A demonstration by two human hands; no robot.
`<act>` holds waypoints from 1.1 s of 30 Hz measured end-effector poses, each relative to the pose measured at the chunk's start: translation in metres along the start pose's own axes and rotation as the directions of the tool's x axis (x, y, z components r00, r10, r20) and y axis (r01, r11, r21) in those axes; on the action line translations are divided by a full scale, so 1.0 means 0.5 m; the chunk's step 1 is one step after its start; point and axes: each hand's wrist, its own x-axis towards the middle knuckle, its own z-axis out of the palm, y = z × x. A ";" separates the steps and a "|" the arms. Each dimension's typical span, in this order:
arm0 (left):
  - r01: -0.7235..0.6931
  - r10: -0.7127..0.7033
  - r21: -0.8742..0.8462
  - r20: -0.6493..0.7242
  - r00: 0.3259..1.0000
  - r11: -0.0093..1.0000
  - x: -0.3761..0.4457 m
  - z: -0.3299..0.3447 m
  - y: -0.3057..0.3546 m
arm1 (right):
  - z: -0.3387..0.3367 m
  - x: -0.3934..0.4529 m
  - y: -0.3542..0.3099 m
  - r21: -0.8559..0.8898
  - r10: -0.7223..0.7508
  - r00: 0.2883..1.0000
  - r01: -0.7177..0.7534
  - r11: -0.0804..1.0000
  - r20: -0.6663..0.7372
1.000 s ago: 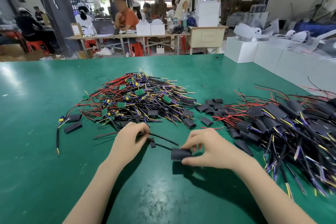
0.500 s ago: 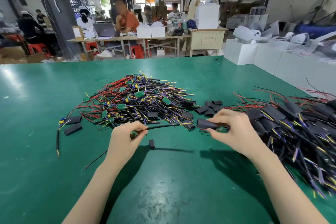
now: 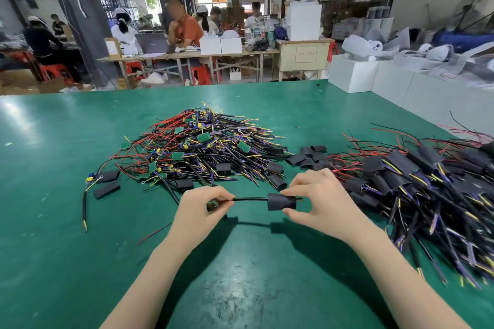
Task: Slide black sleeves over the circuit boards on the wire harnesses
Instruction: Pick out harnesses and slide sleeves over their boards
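Sleeve is now threaded. The right hand pinches a black sleeve between thumb and fingertips, and the harness cable now runs into its left mouth; half a second ago the sleeve was still off the cable tip, held up by the loose-sleeve pile. A bit of wire end pokes out the sleeve's right side. The left hand pinches the other end of the cable, fingers curled round it, with something small and green-dark tucked in the palm, probably the circuit board, mostly hidden. Both hands have come back toward the bench's near edge, roughly mid-width, lifted just off the green bench.

Meaning: start of insertion done, sleeve not yet over the board. Judged next: slide the sleeve leftward along the cable.

Unsleeved harness pile sits toward the middle, sleeved pile by the right edge, spare sleeves between.
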 end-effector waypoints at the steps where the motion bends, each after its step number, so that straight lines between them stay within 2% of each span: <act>1: -0.003 0.005 -0.041 0.051 0.999 0.999 -0.001 0.008 0.007 | 0.007 0.002 -0.006 -0.019 -0.004 1.000 0.004 1.000 0.030; 3: -0.019 0.025 -0.031 0.185 0.982 0.999 -0.001 0.017 0.011 | 0.019 0.005 -0.012 -0.067 0.010 0.996 -0.004 0.998 0.087; 5: 0.014 -0.022 0.032 0.262 0.965 0.999 0.001 0.011 0.000 | 0.022 0.004 -0.006 -0.099 0.049 0.992 -0.037 0.994 0.113; 9: 0.123 -0.155 0.127 0.287 0.945 0.984 0.000 -0.013 -0.023 | 0.021 -0.003 0.009 -0.116 0.102 0.985 -0.086 0.990 0.141; 13: 0.174 -0.209 0.137 0.302 0.930 0.975 0.000 -0.007 -0.016 | 0.033 -0.002 0.000 -0.060 0.073 0.986 -0.065 0.996 0.151; 18: 0.190 -0.180 -0.005 0.292 0.939 0.982 -0.002 0.003 -0.002 | 0.059 0.003 -0.031 0.038 -0.007 0.987 0.001 0.999 0.163; 22: 0.207 -0.156 -0.149 0.294 0.943 0.967 -0.003 0.010 0.013 | 0.066 0.003 -0.037 0.135 -0.021 0.987 0.000 0.991 0.158; 29: 0.312 -0.247 -0.375 0.212 0.946 0.873 0.001 0.006 0.018 | 0.054 0.000 -0.036 0.363 0.060 0.996 -0.079 0.929 0.063; 33: 0.377 -0.316 -0.428 0.209 0.926 0.822 0.001 0.005 0.021 | 0.054 0.000 -0.037 0.360 0.048 0.999 -0.051 0.931 0.020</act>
